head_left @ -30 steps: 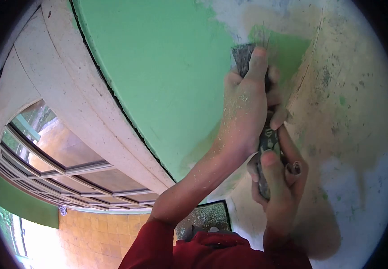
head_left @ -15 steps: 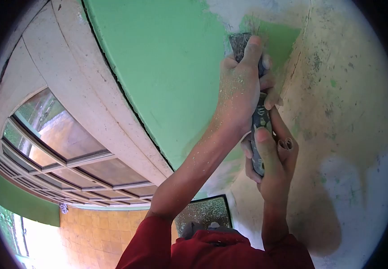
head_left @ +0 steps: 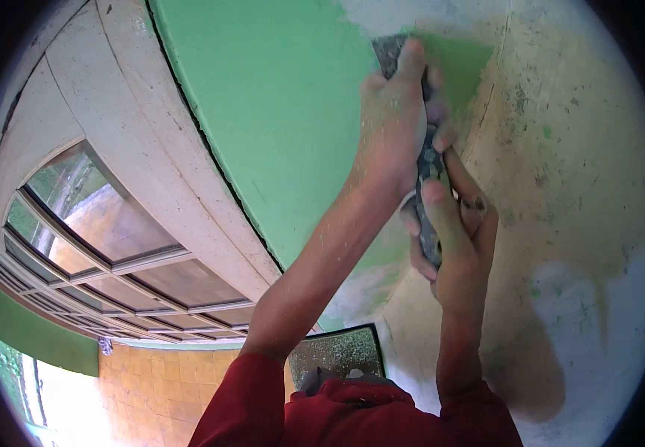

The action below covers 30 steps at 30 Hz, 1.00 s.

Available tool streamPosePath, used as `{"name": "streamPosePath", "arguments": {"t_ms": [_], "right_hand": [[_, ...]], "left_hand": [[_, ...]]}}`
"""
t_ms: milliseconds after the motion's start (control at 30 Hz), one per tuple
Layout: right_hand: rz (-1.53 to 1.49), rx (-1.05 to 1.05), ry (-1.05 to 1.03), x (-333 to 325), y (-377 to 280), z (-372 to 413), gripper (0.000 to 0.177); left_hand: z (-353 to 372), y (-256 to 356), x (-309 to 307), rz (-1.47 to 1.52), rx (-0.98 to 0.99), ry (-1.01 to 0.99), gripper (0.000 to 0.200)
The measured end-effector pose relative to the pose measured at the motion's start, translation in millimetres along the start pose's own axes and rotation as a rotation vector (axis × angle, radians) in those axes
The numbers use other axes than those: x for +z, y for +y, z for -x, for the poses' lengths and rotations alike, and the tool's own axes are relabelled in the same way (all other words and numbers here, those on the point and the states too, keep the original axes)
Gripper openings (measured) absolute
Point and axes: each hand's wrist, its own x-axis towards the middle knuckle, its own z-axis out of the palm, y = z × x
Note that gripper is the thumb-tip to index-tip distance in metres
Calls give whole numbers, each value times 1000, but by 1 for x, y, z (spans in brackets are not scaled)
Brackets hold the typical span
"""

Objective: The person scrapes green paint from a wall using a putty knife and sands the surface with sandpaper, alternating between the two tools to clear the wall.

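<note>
A scraper (head_left: 428,165) with a wide, worn grey blade and a dark, paint-flecked handle lies against the wall, its blade tip on the green paint (head_left: 278,112). My left hand (head_left: 397,97) is closed around its upper part near the blade, thumb stretched along it. Lower down, my right hand (head_left: 453,238) wraps the handle's end, thumb on top. Pale green flakes dot my left wrist and forearm. Above the blade and to the right, the wall surface (head_left: 561,186) is bare, whitish and beige with patches of green. A small curled strip (head_left: 476,211) shows by my right hand's knuckles.
To the left is a pale door frame (head_left: 159,149) with a paned window (head_left: 99,208). Below, a dark board or mat (head_left: 337,346) strewn with flakes lies on the orange tiled floor (head_left: 173,380). A dark gap (head_left: 211,153) runs between frame and wall.
Both hands and the scraper have shifted up the wall and slightly left, the blade pushing further into the green edge. The grip stays the same.
</note>
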Motion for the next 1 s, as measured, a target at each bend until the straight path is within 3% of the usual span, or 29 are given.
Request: {"name": "streamPosePath", "arguments": {"t_ms": [133, 267, 367, 533, 600, 633, 667, 733, 800, 833, 867, 900, 933, 967, 1000], "right_hand": [[-10, 48, 56, 2, 8, 7, 53], [6, 12, 41, 4, 2, 8, 53], [17, 9, 46, 3, -5, 2, 53], [-24, 5, 38, -1, 13, 9, 55], [-37, 156, 20, -26, 56, 35, 56], [20, 237, -10, -44, 81, 50, 54], [80, 318, -36, -67, 107, 68, 53], [222, 455, -78, -112, 162, 106, 50], [576, 491, -45, -155, 225, 153, 47], [656, 627, -76, -179, 258, 182, 45], [736, 755, -107, -202, 290, 209, 42], [815, 837, -185, -221, 316, 236, 38], [890, 916, -266, -239, 343, 264, 35], [859, 1068, -272, -251, 366, 290, 34], [824, 1217, -275, -262, 389, 317, 32]], "left_hand": [[6, 2, 4, 37, -10, 110, 28], [-3, 10, 7, 48, 23, 5, 28], [-1, 8, 10, 75, 4, 78, 29], [7, 0, -7, -123, 15, 6, 35], [25, -41, -40, -319, 32, 61, 42], [48, -60, -58, -461, -36, 136, 48], [71, -93, -98, -785, -125, 130, 54], [151, -167, -168, -753, -317, 86, 66], [264, -234, -279, -1219, -740, -67, 59], [360, -293, -357, -1503, -483, -161, 49], [402, -250, -335, -1624, -1200, -131, 39], [511, -287, -394, -1694, -1283, -97, 36], [616, -306, -433, -1680, -1373, -226, 38], [717, -321, -444, -1672, -1390, -228, 38], [747, -300, -420, -1111, -1989, 201, 34]]}}
